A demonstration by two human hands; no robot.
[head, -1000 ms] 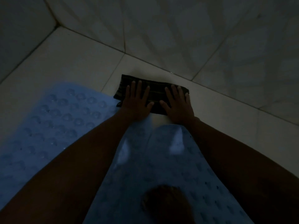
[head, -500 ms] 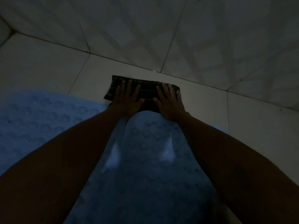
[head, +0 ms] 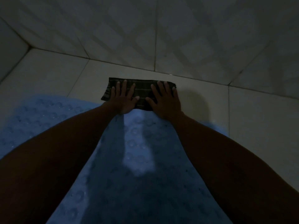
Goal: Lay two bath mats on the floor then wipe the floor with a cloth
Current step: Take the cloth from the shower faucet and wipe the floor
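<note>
Two bare forearms fill the lower corners of the frame and run off its bottom edge, hiding much of the blue bath mat [head: 137,183] beneath them. The light is very dim, so colours are muted and fine detail is hard to read. Whether the blue area is one mat or two overlapping ones cannot be told; a fainter blue stretch with round raised bumps [head: 40,113] spreads toward the left edge.

In the upper middle, just past the mat's far edge, a dark folded cloth [head: 140,92] lies flat on the pale tiled floor [head: 242,110], close to the foot of the tiled wall [head: 178,38]. Its weave shows faint lighter stripes (a plaid, it seems). The left hand [head: 124,99] presses on its left half, fingers straight and spread; the right hand [head: 165,99] presses on its right half the same way, so neither grip closes round anything. The heels of both hands cover the cloth's near edge.

The wall tiles carry a faint diamond lattice pattern; dark grout lines divide the smooth floor tiles. A soft shadow falls on the floor right of the right hand.
</note>
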